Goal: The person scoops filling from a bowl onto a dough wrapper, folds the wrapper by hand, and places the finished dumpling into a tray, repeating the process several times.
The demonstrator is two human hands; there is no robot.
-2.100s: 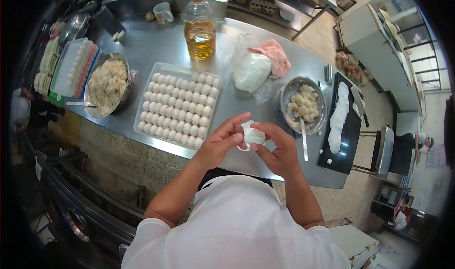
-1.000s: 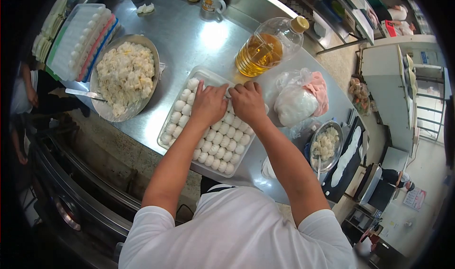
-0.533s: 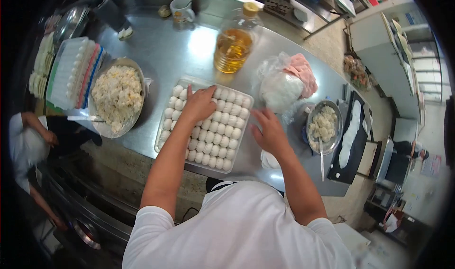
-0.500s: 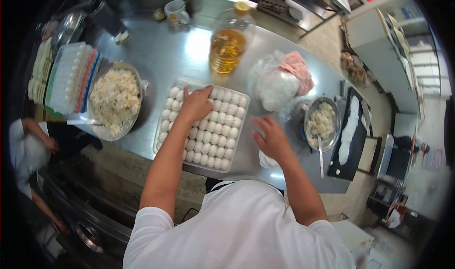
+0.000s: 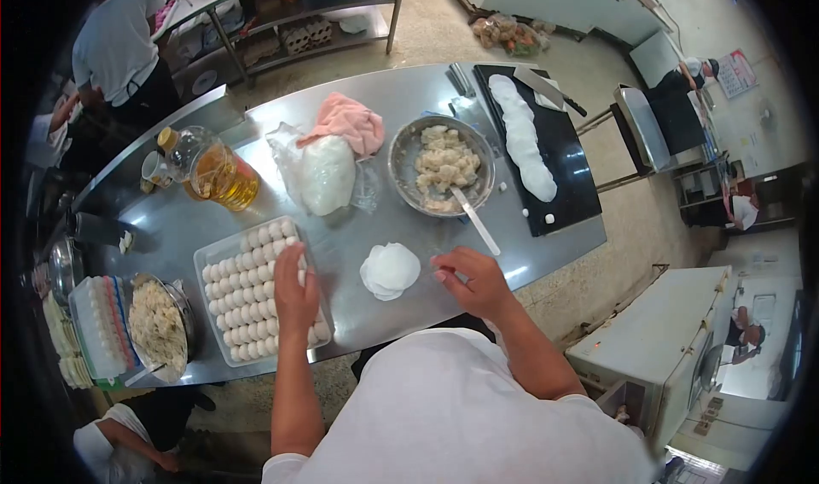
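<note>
My left hand [image 5: 294, 289] lies flat on the right edge of a clear tray [image 5: 207, 258] filled with rows of white dumplings [image 5: 247, 301]; its fingertips touch the dumplings and it holds nothing. My right hand [image 5: 469, 281] hovers low over the steel table [image 5: 358, 232] with loosely spread fingers, also holding nothing. It is just right of a small stack of round white wrappers [image 5: 391, 269] and near the handle of a spoon [image 5: 476, 221]. The spoon stands in a metal bowl of filling [image 5: 442, 164].
A black board [image 5: 567, 173] with dough discs and a cleaver [image 5: 546, 87] lies at the right. A bag of white dough [image 5: 327, 173], a pink cloth [image 5: 350, 121], an oil bottle [image 5: 217, 173], a larger filling bowl [image 5: 158, 326] and stacked trays [image 5: 94, 326] stand at left. A person [image 5: 115, 45] stands beyond the table.
Both hands set a formed dumpling into the tray. Then my right hand drew back to the table beside the wrappers, and my left hand slid to the tray's right edge. The view swung right.
</note>
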